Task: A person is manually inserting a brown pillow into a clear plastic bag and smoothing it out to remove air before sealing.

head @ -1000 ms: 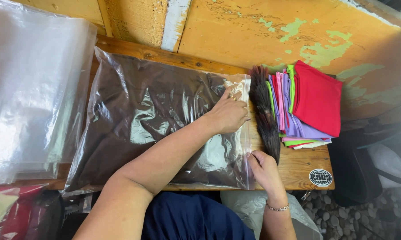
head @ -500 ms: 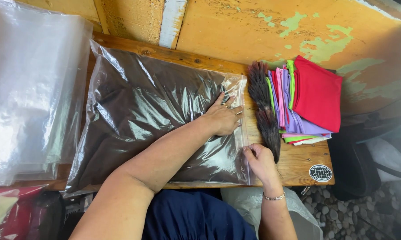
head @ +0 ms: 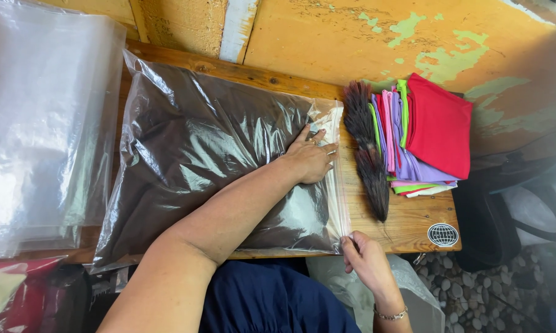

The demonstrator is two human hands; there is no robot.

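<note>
Here, left hand flat on plastic bag, right hand at its corner.

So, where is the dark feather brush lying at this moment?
The dark feather brush lies on the wooden table, right side of the head view, between the clear plastic bag and the folded coloured cloths.

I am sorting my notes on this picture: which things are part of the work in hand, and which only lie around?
In hand:
- clear bag with dark cloth
- left hand, flat on the bag
- right hand, pinching the bag's near corner

Lying about:
- folded cloths
- dark brush
- stack of empty bags
- bench
</note>
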